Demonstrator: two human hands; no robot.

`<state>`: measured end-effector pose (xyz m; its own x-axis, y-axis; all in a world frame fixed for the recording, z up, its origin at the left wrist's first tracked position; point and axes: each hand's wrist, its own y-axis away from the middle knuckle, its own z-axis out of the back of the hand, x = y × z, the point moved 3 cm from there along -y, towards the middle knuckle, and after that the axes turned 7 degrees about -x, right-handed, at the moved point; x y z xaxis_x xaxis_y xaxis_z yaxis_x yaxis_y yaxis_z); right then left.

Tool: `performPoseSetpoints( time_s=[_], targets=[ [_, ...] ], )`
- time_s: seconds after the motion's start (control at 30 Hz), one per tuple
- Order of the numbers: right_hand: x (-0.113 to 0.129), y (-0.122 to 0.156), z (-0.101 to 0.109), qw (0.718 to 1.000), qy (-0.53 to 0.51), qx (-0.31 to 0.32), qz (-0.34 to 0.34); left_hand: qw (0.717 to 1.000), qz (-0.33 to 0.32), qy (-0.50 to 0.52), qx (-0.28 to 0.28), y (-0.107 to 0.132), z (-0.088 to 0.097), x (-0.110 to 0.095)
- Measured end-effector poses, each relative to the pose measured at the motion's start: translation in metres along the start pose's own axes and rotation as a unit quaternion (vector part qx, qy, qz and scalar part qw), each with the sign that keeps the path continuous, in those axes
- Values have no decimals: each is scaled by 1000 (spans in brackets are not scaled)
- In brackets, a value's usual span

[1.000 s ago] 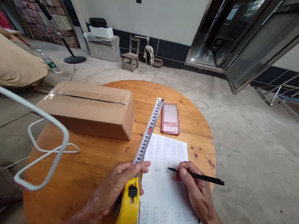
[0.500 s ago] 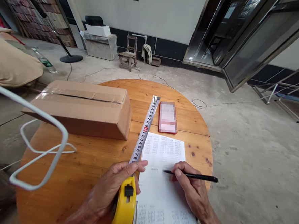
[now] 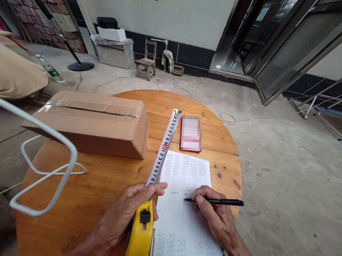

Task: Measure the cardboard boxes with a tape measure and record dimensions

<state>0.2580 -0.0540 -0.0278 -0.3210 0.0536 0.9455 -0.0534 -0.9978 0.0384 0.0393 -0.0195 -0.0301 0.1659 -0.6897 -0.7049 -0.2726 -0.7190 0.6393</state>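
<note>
My left hand [image 3: 122, 217] is closed round a yellow tape measure [image 3: 139, 236], thumb pressing on the pulled-out blade [image 3: 164, 147], which runs up the round wooden table [image 3: 98, 185] past a sheet of paper. My right hand [image 3: 214, 215] grips a black pen [image 3: 215, 201] with its tip on the white sheet [image 3: 182, 221], which is covered in small handwritten numbers. A taped cardboard box [image 3: 93, 121] lies left of the blade. A red phone [image 3: 190, 133] lies just right of the blade's hook.
A white cable [image 3: 41, 166] loops over the table's left side. On the concrete floor beyond stand a small wooden stool [image 3: 146, 64], a metal box with a white case [image 3: 113, 47], a stand base [image 3: 80, 65] and a plastic bottle [image 3: 48, 68]. A metal-framed glass door [image 3: 280, 46] is at the right.
The pen tip has slid slightly left across the sheet. The view has shifted a little; the tape measure and box stay where they were.
</note>
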Motion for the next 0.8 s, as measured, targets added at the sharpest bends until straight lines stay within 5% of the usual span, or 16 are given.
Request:
performPoseSetpoints(
  time_s=[0.8],
  targets=[
    [-5,1,-1,1000,-21,-5,-2,999,-23,23,5,4,-2,0]
  ],
)
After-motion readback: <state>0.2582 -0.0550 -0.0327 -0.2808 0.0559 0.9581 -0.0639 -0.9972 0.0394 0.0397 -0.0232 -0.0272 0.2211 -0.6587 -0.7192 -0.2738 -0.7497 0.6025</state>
